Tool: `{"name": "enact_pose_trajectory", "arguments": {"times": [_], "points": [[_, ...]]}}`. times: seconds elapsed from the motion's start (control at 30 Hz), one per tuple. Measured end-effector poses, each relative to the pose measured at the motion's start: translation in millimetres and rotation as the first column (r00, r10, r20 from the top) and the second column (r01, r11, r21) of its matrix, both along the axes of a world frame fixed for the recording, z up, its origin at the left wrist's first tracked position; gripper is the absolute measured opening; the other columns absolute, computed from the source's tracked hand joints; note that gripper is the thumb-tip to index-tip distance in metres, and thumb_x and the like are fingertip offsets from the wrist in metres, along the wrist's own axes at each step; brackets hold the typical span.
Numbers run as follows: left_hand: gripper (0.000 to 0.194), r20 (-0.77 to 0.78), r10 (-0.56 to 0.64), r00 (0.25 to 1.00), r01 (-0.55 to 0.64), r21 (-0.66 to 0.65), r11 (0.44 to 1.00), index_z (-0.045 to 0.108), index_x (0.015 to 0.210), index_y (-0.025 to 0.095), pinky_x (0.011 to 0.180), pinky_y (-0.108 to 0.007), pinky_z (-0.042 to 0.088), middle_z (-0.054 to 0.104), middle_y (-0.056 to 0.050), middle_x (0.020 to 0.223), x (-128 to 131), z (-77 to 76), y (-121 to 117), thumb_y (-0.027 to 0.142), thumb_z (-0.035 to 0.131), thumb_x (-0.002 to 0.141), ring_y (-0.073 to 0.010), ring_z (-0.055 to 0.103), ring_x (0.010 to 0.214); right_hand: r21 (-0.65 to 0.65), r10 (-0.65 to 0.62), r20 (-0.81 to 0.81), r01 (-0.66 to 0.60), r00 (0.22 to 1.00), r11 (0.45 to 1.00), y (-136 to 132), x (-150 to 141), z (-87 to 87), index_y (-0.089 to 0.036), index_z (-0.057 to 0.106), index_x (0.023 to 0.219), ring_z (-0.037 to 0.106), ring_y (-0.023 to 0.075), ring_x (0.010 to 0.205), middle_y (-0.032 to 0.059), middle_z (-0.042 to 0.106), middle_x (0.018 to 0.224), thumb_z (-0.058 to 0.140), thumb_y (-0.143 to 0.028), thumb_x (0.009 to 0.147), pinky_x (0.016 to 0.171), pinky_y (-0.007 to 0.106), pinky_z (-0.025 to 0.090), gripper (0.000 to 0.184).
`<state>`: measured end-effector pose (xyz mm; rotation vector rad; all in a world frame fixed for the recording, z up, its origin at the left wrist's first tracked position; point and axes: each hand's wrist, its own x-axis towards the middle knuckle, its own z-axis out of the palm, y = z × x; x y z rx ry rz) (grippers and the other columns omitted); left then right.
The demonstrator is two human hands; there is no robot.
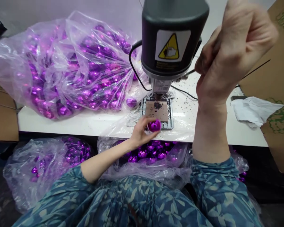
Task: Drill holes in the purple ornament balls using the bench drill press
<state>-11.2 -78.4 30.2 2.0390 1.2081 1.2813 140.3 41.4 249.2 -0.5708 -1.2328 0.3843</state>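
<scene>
My left hand (pixel 143 130) pinches a shiny purple bauble (pixel 154 125) between thumb and fingers. It holds the bauble over the front edge of the slotted metal base (pixel 170 118) of a small bench drill press (pixel 175 37). A brown board (pixel 162 115) with a small dark hole lies on that base, and dark shavings are heaped behind the hole. Up at the right, my right hand (pixel 239 47) is closed around the end of the press's lever (pixel 191 72); the fist hides most of the grip. The drill tip is hard to make out under the dark motor head.
A large clear bag (pixel 80 69) of purple baubles covers the table's left. An open bag (pixel 151 153) of baubles sits below the front edge, with another bag (pixel 47 164) at left. White paper (pixel 253 110) and cardboard (pixel 267 82) stand right. A cable (pixel 186 92) crosses the white table (pixel 61 124).
</scene>
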Motion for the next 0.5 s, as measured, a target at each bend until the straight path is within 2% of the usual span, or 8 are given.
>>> {"name": "enact_pose_trajectory", "arguments": {"times": [0.07,0.1,0.2,0.27,0.33,0.4,0.47,0.5], "points": [[0.040,-0.131,-0.237,0.963,0.227,-0.084,0.970,0.064,0.125,0.025,0.089,-0.041,0.060,0.070,-0.010,0.113,-0.9,-11.0,-32.8,0.041,0.075,0.090,-0.0250,0.069,0.105,0.012,-0.023,0.019,0.022,1.000,1.000,0.2,-2.8,-0.6,-0.027,0.025,0.056,0.032,0.0008,0.034,-0.0096,0.027,0.039,0.050,-0.068,0.063,0.040,0.022,0.022,0.049],[0.039,-0.225,-0.337,0.914,0.307,-0.160,0.938,0.065,0.127,0.025,0.090,-0.044,0.060,0.071,-0.012,0.116,-0.3,-17.7,-48.4,0.037,0.073,0.091,-0.0281,0.070,0.107,0.015,-0.034,0.021,0.034,0.999,0.999,0.4,-4.1,-0.7,-0.027,0.023,0.057,0.031,0.0004,0.033,-0.0102,0.025,0.039,0.046,-0.070,0.062,0.039,0.021,0.021,0.049],[0.049,-0.479,-0.530,0.700,0.379,-0.380,0.844,0.063,0.138,0.021,0.088,-0.050,0.060,0.064,-0.023,0.138,4.2,-34.9,-82.1,0.019,0.065,0.089,-0.0391,0.070,0.114,0.027,-0.067,0.019,0.067,0.998,0.997,1.6,-5.7,-0.8,-0.026,0.021,0.057,0.029,0.0002,0.032,-0.0108,0.022,0.038,0.044,-0.069,0.061,0.038,0.021,0.023,0.049],[0.059,-0.526,-0.586,0.616,0.401,-0.430,0.809,0.056,0.147,0.020,0.088,-0.052,0.059,0.054,-0.026,0.151,6.2,-39.5,-89.1,0.020,0.062,0.088,-0.0424,0.070,0.116,0.022,-0.075,0.025,0.074,0.997,0.997,2.4,-4.3,-1.5,-0.025,0.022,0.056,0.031,0.0006,0.033,-0.0100,0.025,0.038,0.048,-0.067,0.066,0.039,0.022,0.025,0.050],[0.056,-0.499,-0.568,0.655,0.438,-0.361,0.823,0.057,0.146,0.025,0.085,-0.050,0.061,0.056,-0.022,0.151,4.0,-38.3,-82.9,0.028,0.062,0.090,-0.0384,0.073,0.109,0.033,-0.060,0.025,0.060,0.998,0.998,3.2,-1.5,-3.0,-0.025,0.025,0.054,0.032,0.0018,0.033,-0.0093,0.028,0.038,0.053,-0.065,0.069,0.039,0.024,0.023,0.051],[0.038,-0.393,-0.434,0.811,0.408,-0.152,0.900,0.067,0.128,0.032,0.077,-0.045,0.062,0.071,-0.012,0.133,-5.4,-32.6,-64.0,0.027,0.059,0.091,-0.0295,0.075,0.096,0.057,-0.040,0.015,0.039,0.999,0.998,3.9,1.6,-5.0,-0.023,0.030,0.052,0.032,0.0034,0.032,-0.0086,0.031,0.038,0.057,-0.065,0.072,0.038,0.027,0.021,0.054],[0.029,-0.225,-0.255,0.940,0.275,0.064,0.959,0.070,0.106,0.033,0.071,-0.040,0.062,0.077,-0.005,0.109,-22.8,-22.4,-32.4,0.016,0.052,0.091,-0.0235,0.074,0.091,0.092,-0.013,-0.008,0.013,1.000,0.996,3.9,4.3,-6.8,-0.022,0.033,0.051,0.032,0.0037,0.032,-0.0079,0.033,0.037,0.060,-0.065,0.077,0.037,0.027,0.020,0.057],[0.030,-0.155,-0.154,0.976,0.176,0.139,0.974,0.069,0.099,0.031,0.072,-0.040,0.062,0.077,-0.004,0.101,-34.1,-15.6,-12.0,0.010,0.049,0.090,-0.0225,0.073,0.092,0.093,0.004,-0.014,-0.003,1.000,0.996,3.6,5.3,-7.6,-0.021,0.034,0.051,0.033,0.0032,0.032,-0.0078,0.034,0.037,0.061,-0.062,0.080,0.037,0.026,0.021,0.057]]}}
